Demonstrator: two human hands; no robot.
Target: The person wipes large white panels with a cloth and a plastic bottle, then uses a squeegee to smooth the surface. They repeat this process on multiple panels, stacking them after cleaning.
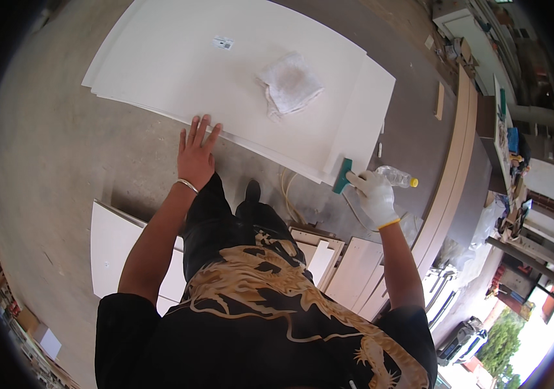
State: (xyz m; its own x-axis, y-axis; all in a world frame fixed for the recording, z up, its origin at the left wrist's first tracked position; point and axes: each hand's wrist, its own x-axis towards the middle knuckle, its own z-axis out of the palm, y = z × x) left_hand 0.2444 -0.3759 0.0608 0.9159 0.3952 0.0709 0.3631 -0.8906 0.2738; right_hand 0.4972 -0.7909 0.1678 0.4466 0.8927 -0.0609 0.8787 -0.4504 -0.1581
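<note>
A stack of large white boards [173,71] lies in front of me, with a small printed label and a crumpled white cloth [292,85] on top. My left hand [196,155], bare and with a bangle at the wrist, rests its spread fingers on the boards' near edge. In a white glove with a yellow cuff, my right hand [376,198] grips a green scraper [343,176] with a wide flat head. The scraper is at the near right corner of the boards; whether it touches them I cannot tell.
Right of my gloved hand lies a clear plastic bottle [395,176] with a yellow cap. Long brown panels [448,175] run along the right side. More white boards [118,249] and light wooden panels [354,272] are close by my legs. A hose [288,198] trails over the concrete floor.
</note>
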